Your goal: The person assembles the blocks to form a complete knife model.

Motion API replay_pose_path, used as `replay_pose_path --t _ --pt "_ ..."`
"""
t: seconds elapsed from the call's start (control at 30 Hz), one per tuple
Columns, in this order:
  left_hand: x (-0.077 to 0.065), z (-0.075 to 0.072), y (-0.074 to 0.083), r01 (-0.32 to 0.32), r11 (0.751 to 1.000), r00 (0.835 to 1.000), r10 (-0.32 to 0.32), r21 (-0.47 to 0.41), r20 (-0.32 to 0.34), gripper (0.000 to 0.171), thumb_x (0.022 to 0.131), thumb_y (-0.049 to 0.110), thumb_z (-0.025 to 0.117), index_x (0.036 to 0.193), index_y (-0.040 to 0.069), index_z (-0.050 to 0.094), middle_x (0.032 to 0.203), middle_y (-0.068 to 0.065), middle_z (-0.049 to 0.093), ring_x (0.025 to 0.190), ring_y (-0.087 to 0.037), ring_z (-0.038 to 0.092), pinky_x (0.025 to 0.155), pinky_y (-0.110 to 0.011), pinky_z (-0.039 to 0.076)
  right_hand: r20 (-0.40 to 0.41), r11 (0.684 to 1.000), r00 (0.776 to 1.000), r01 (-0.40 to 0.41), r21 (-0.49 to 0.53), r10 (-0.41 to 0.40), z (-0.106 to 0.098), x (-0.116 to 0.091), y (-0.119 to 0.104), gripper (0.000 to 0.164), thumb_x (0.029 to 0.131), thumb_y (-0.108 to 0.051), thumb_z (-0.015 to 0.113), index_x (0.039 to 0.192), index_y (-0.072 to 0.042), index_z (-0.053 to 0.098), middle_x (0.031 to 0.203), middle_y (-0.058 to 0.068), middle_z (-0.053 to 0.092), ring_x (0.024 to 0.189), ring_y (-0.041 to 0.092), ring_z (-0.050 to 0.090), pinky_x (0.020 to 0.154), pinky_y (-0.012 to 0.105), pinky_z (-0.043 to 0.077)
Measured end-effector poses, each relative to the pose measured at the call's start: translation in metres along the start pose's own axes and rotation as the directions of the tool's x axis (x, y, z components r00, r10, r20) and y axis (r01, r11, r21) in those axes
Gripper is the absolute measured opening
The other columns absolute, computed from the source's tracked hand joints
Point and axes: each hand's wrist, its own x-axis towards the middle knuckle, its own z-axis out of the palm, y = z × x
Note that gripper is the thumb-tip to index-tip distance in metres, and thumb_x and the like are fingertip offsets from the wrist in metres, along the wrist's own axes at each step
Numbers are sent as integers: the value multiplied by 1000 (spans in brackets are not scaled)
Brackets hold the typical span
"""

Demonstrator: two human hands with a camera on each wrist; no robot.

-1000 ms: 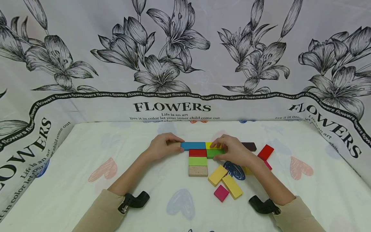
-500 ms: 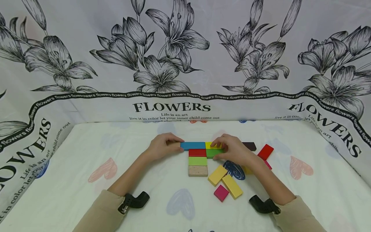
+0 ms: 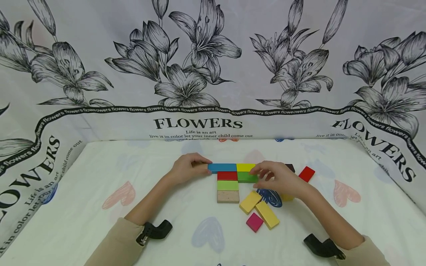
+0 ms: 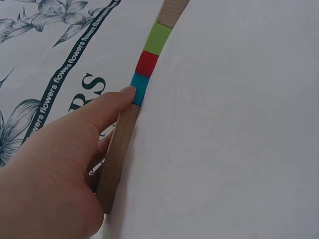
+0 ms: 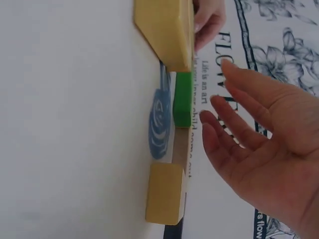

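My left hand (image 3: 188, 168) holds a plain wooden block (image 4: 119, 159) at the left end of a row, one fingertip touching the blue block (image 3: 222, 167). Right of the blue block lies a yellow block (image 3: 246, 167), with a green block (image 3: 247, 177) along its near side. Below the blue one, a red block (image 3: 227, 176), a light green block (image 3: 227, 185) and a second wooden block (image 3: 227, 196) form a column. My right hand (image 3: 279, 179) hovers by the green block's right end, fingers relaxed and holding nothing; in the right wrist view a gap separates its fingertips from the green block.
Two loose yellow blocks (image 3: 250, 202) (image 3: 267, 215) and a pink block (image 3: 254, 222) lie nearer the front. Another yellow block (image 5: 164, 193) sits partly under the right hand. A dark block (image 3: 290, 167) and a red block (image 3: 306, 174) lie at the right.
My right hand has let go of the yellow and green blocks and drawn back to the right. My left hand stays at the row's left end.
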Motion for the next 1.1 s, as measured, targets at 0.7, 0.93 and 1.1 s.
replay_pose_path --t 0.7,0.93,1.1 --pt "-1 1 1 0 1000 1000 0 4 2 34 88 33 85 120 21 82 112 4 74 104 -19 58 92 -38 46 167 998 985 38 42 -44 25 -18 1 30 87 -24 88 115 -25 77 114 -9 69 110 17 59 92 27 53" --pt "0 1 0 10 1000 1000 -10 11 3 34 88 33 85 120 22 82 113 4 74 105 -19 58 93 -38 46 177 998 983 43 46 -50 26 -18 0 28 87 -20 87 113 -24 76 113 -8 68 107 17 58 90 26 53" --pt "0 1 1 17 1000 1000 -17 13 4 34 87 33 85 120 22 82 111 5 74 104 -19 58 92 -37 46 169 998 984 45 47 -52 25 -18 0 28 87 -22 88 112 -25 76 108 -8 66 104 18 57 86 26 53"
